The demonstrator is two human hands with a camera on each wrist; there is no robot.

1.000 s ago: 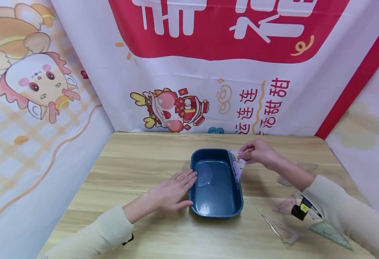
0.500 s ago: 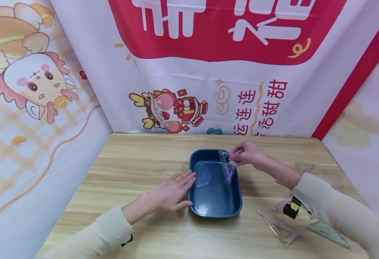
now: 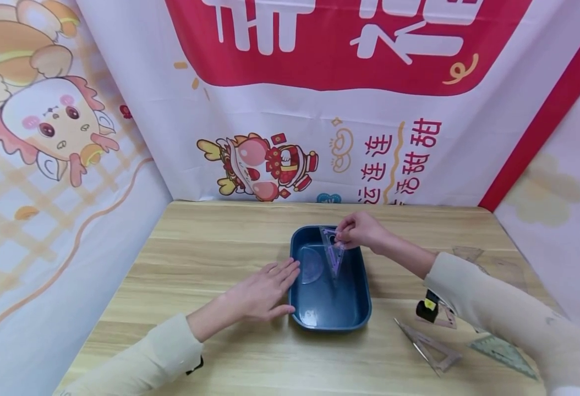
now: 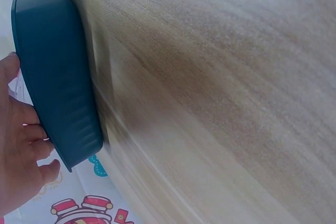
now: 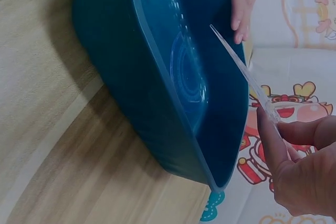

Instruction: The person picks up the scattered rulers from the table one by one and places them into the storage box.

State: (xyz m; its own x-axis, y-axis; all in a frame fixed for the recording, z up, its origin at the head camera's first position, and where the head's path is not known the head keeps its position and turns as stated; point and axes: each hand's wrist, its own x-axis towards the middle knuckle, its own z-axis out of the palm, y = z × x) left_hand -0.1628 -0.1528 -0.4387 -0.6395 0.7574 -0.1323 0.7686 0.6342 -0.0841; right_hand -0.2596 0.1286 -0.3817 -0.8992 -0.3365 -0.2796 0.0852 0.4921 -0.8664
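A dark blue rectangular bin (image 3: 330,325) sits on the wooden table. My left hand (image 3: 261,291) rests against its left rim with fingers spread and fairly straight, as the left wrist view also shows. Between thumb and fingers, my right hand (image 3: 361,231) pinches a clear set square (image 3: 336,261) with purple markings. It hangs over the far part of the bin; the right wrist view shows the set square (image 5: 241,69) edge-on above the opening. A clear protractor (image 3: 312,266) lies inside the bin at the left.
Right of the bin lie a metal compass (image 3: 419,347), a clear set square (image 3: 443,355), a pinkish set square (image 3: 447,319) and a greenish set square (image 3: 505,356). Further back are more clear pieces (image 3: 467,253), partly behind the right sleeve. A printed cloth (image 3: 270,110) hangs at the table's back edge.
My right hand has carried the set square leftward, from the bin's right rim to over its inside. The left hand and the bin have stayed in place.
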